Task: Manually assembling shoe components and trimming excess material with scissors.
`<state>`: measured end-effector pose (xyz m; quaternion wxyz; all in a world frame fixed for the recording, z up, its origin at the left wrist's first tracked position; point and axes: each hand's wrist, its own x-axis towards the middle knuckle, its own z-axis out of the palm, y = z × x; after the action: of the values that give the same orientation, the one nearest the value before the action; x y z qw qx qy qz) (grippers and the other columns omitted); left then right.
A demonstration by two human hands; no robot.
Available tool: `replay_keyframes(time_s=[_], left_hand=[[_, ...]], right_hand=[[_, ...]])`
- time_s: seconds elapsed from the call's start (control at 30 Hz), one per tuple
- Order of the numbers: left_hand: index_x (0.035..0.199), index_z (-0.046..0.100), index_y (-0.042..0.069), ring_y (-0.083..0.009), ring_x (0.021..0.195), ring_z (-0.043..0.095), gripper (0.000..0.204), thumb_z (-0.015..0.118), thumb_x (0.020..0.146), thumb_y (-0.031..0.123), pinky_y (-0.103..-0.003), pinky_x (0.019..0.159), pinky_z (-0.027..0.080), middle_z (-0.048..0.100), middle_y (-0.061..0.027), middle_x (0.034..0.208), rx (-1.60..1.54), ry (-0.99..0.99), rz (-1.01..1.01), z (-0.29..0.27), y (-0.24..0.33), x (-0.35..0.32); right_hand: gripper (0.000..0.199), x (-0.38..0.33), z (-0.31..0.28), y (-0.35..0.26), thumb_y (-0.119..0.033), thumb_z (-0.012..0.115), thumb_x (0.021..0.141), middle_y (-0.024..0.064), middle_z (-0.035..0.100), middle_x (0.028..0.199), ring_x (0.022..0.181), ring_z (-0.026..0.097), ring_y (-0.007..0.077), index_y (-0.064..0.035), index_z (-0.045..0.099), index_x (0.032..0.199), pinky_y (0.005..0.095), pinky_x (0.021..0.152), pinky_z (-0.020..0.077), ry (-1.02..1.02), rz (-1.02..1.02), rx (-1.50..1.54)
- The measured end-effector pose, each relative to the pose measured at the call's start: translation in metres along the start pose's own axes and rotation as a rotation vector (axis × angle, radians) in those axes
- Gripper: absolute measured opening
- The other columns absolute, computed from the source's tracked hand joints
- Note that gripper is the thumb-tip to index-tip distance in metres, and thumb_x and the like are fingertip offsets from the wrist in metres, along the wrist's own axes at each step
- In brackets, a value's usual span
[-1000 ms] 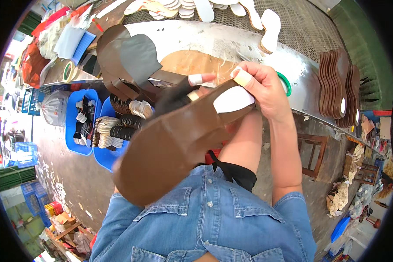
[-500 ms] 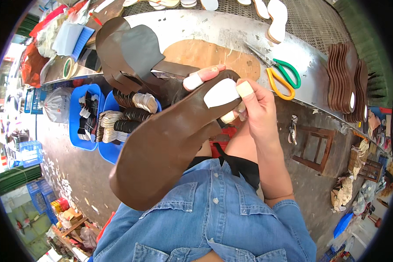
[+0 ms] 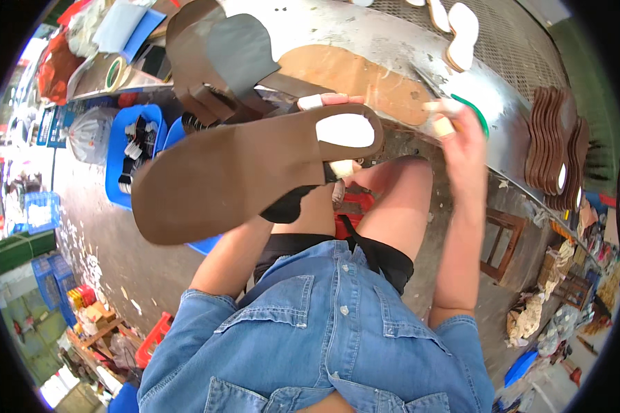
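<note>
A large brown shoe insole (image 3: pixel 213 175) with a white oval patch (image 3: pixel 346 131) at its heel is held up in front of me. My left hand (image 3: pixel 331 101) grips its heel end, taped fingers along the far edge and the rest mostly hidden underneath. A black piece (image 3: pixel 284 208) shows beneath the insole's near edge. My right hand (image 3: pixel 458 127), blurred and with taped fingertips, is over the handles of the scissors (image 3: pixel 481 115) on the metal bench. One green handle loop shows past it; the yellow one is covered. Whether the fingers have closed on the scissors is unclear.
Stacked brown insoles (image 3: pixel 548 141) stand at the bench's right, with white soles (image 3: pixel 461 34) behind. A tan sheet (image 3: pixel 355 76) and dark leather pieces (image 3: pixel 238 51) lie on the bench. Blue tubs (image 3: pixel 117 186) are below left; a wooden frame (image 3: pixel 499 241) stands on the floor right.
My right hand has left the insole's heel and moved right to the scissors. The insole has turned more level in my left hand, its toe end swinging up and left. My view has shifted slightly.
</note>
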<state>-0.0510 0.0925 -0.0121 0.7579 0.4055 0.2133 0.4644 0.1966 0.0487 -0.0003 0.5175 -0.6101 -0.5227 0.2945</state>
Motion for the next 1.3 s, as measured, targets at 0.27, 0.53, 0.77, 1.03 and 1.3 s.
replay_keyframes(time_s=[0.27,0.53,0.77,1.03,1.3], left_hand=[[0.129,0.046,0.001,-0.0167,0.116,0.05,0.073,0.081,0.068,0.02,-0.03,0.099,0.04,0.052,-0.0128,0.132,0.278,-0.126,0.015,-0.008,0.015,-0.015],[0.128,0.047,0.001,-0.0153,0.11,0.054,0.075,0.083,0.066,0.027,-0.03,0.092,0.045,0.055,-0.0104,0.129,0.143,-0.129,-0.039,-0.026,0.009,-0.026],[0.129,0.045,0.0,-0.0194,0.109,0.057,0.066,0.076,0.076,0.023,-0.03,0.087,0.05,0.055,-0.0145,0.128,-0.05,-0.089,-0.303,-0.054,-0.011,-0.03],[0.131,0.041,-0.006,-0.0292,0.119,0.052,0.052,0.056,0.091,0.024,-0.038,0.099,0.045,0.051,-0.0222,0.129,-0.106,-0.188,-0.301,-0.065,-0.028,-0.038],[0.13,0.042,-0.005,-0.0271,0.117,0.053,0.048,0.054,0.092,0.023,-0.037,0.1,0.044,0.055,-0.0196,0.124,-0.042,-0.175,-0.3,-0.073,-0.05,-0.053]], right_hand=[[0.035,0.03,-0.067,0.051,-0.007,0.06,0.072,0.0176,0.053,0.098,0.086,0.056,0.033,0.0051,0.052,0.104,0.0389,0.078,0.0448,-0.021,-0.144,-1.035],[0.029,-0.01,-0.06,0.019,-0.002,0.056,0.073,0.0147,0.058,0.09,0.08,0.058,0.025,0.0043,0.05,0.1,0.0324,0.076,0.0461,-0.13,0.041,-0.661],[0.038,-0.086,-0.012,-0.009,-0.008,0.078,0.063,0.0035,0.054,0.074,0.066,0.053,0.0147,-0.0019,0.057,0.095,0.0296,0.061,0.0442,-0.42,0.167,-0.499],[0.045,-0.1,0.001,0.01,-0.026,0.084,0.058,0.0121,0.058,0.075,0.064,0.058,0.0309,-0.0028,0.059,0.089,0.0365,0.056,0.0453,-0.414,-0.043,-0.623],[0.051,-0.116,0.004,0.019,-0.034,0.085,0.058,0.0134,0.058,0.075,0.065,0.059,0.0337,-0.0026,0.059,0.088,0.0372,0.056,0.0447,-0.478,0.016,-0.644]])
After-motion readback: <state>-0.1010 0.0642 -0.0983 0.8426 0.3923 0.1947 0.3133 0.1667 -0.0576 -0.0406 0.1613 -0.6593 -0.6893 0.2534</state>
